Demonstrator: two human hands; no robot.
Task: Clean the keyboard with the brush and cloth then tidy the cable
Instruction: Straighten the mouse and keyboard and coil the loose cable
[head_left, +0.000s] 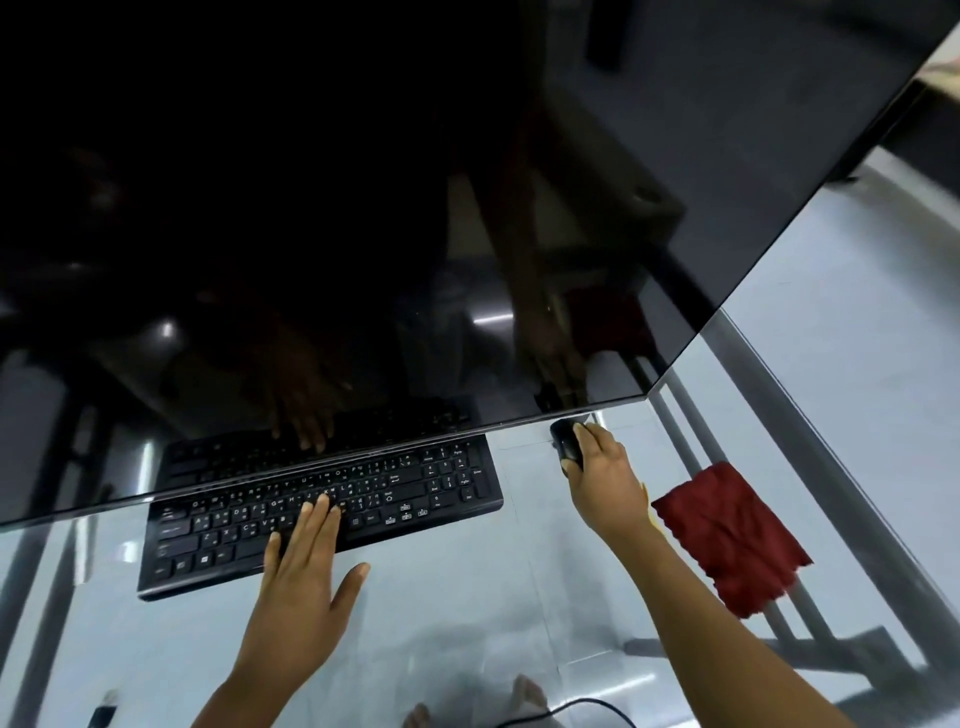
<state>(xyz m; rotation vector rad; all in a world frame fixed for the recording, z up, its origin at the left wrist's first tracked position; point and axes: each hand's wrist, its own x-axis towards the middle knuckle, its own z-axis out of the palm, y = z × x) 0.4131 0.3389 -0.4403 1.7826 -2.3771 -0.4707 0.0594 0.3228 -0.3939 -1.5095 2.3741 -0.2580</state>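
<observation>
The left hand (301, 561) lies flat, fingers spread and grasping nothing, its fingertips (322, 501) resting on the keys of the flat black plastic keyboard (322, 514). The right hand (605, 480) is cupped around a small black computer mouse (566, 447) just right of the keyboard. Both sit on a clear glass tabletop (467, 597), under a large dark glossy monitor screen (363, 208). A crumpled dark red cloth (732, 535) lies beside the right wrist. A black cable (571, 709) curves at the near edge.
</observation>
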